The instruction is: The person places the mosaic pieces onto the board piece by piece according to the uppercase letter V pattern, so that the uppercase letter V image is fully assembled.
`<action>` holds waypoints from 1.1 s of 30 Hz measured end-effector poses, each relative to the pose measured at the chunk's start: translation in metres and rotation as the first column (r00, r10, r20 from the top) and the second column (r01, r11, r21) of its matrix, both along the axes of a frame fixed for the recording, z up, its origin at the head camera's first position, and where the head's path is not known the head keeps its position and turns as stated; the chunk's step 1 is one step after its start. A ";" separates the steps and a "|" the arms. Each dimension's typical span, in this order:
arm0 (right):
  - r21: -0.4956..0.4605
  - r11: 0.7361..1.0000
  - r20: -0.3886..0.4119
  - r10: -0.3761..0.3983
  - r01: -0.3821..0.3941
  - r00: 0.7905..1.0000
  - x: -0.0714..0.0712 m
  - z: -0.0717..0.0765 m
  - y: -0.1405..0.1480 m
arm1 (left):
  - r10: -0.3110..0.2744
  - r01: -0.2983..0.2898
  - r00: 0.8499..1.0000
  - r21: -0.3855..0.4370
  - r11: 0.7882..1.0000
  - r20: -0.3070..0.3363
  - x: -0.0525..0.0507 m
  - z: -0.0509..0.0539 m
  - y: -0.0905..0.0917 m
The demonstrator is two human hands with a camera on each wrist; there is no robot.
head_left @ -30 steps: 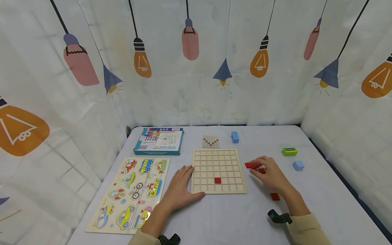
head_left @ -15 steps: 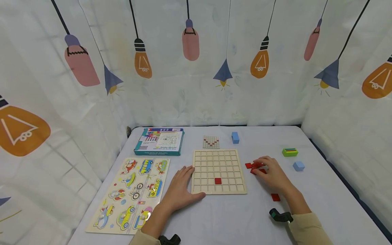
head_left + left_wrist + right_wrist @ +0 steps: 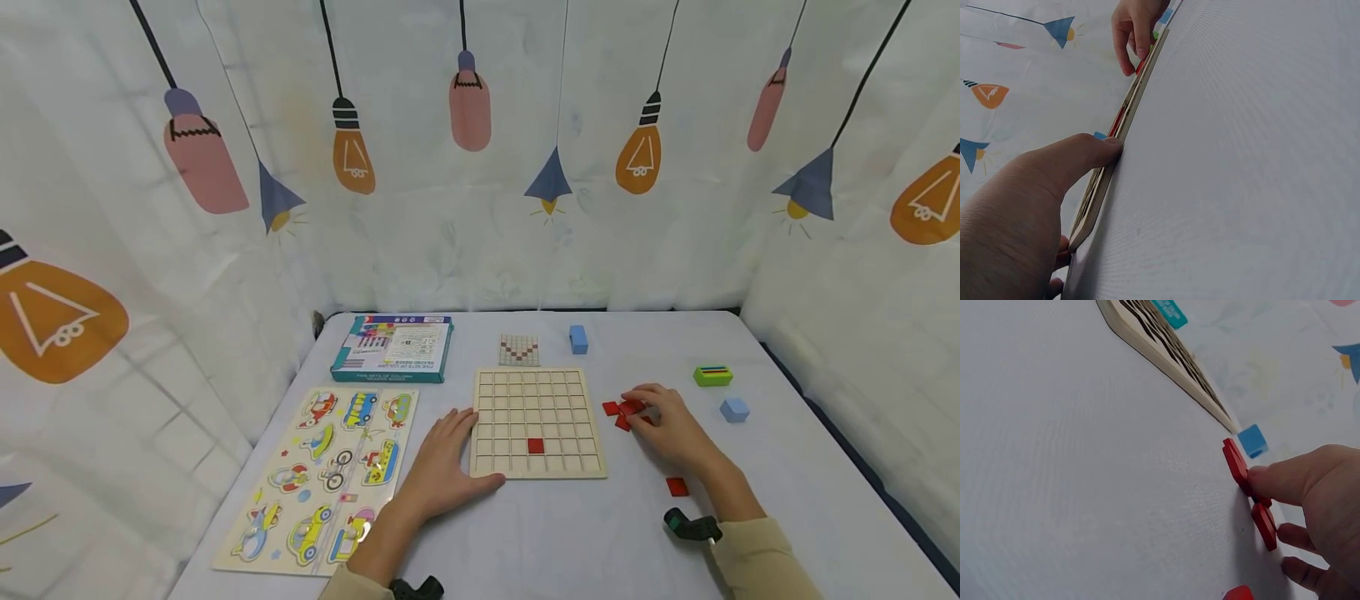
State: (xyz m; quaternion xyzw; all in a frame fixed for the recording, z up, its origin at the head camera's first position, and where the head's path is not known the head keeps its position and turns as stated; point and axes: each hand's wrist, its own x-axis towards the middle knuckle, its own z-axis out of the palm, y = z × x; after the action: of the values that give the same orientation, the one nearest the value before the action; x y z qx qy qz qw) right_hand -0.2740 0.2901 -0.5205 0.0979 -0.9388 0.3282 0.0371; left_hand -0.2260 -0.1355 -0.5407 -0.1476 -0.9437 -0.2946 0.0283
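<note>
- One lone tile [image 3: 677, 487], red, lies by itself on the near right part of the counter [image 3: 555, 542].
- Left hand [image 3: 442, 465] rests against the left side of the grid [image 3: 522, 418], fingers stretched out and thumb along the near edge. Its grip is spread rather than clenched, and it seems to steady the grid.
- Puzzle [image 3: 281, 568], flat at the left, carries coloured vehicle pieces set out in rows.
- Grid, flat at the centre, has many small cells; just one holds anything, a set tile [image 3: 536, 446], red, in the second row from the near edge, near the middle.
- Right hand [image 3: 669, 427], right of the grid, has its grip nearly closed, thumb and forefinger about a pinched tile [image 3: 631, 407] among the loose tiles [image 3: 610, 408]. Whether it is off the counter I cannot tell.
- Step in hand, as I judge it: picking one tile from the cluster. The next move calls for parting that tile cleanly from its neighbours, with the grid kept still.
- Pale block [image 3: 734, 410] and green block [image 3: 712, 376] stand farther right, near each other.
- Box [image 3: 393, 375], behind the puzzle, looks closed; its contents are hidden.
- Card [image 3: 519, 351], just beyond the grid, bears small reddish marks; a blue block [image 3: 578, 340] stands right of it.
</note>
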 end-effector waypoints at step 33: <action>-0.007 1.000 0.028 -0.027 0.028 0.999 -0.001 -0.003 -0.002 | 0.004 -0.004 1.000 0.001 1.000 0.003 0.001 0.001 0.001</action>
State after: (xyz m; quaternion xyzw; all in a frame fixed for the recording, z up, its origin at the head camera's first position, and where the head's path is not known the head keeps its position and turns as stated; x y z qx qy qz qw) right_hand -0.2746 0.2883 -0.5239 0.0804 -0.9393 0.3322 0.0291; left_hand -0.2249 -0.1344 -0.5396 -0.1453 -0.9439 -0.2953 0.0275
